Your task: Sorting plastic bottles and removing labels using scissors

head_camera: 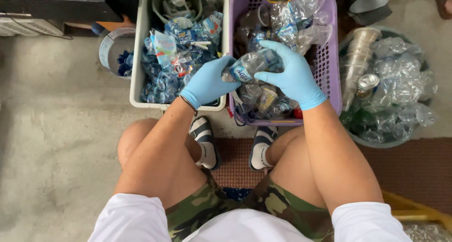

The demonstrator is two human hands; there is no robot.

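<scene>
Both my hands wear blue gloves and grip one crushed clear plastic bottle [252, 65] with a blue label. My left hand [207, 82] holds its cap end over the gap between two baskets. My right hand [289, 72] wraps the other end above the purple basket [332, 77], which is full of crushed clear bottles. The white basket [136, 82] on the left holds torn blue labels and plastic scraps.
A round tub [376, 141] at the right holds clear cups, crumpled plastic and a can [367, 84]. A small bucket [110, 47] with blue caps stands left of the white basket. My knees and sandalled feet rest on a brown mat [414, 166]; a yellow edge lies lower right.
</scene>
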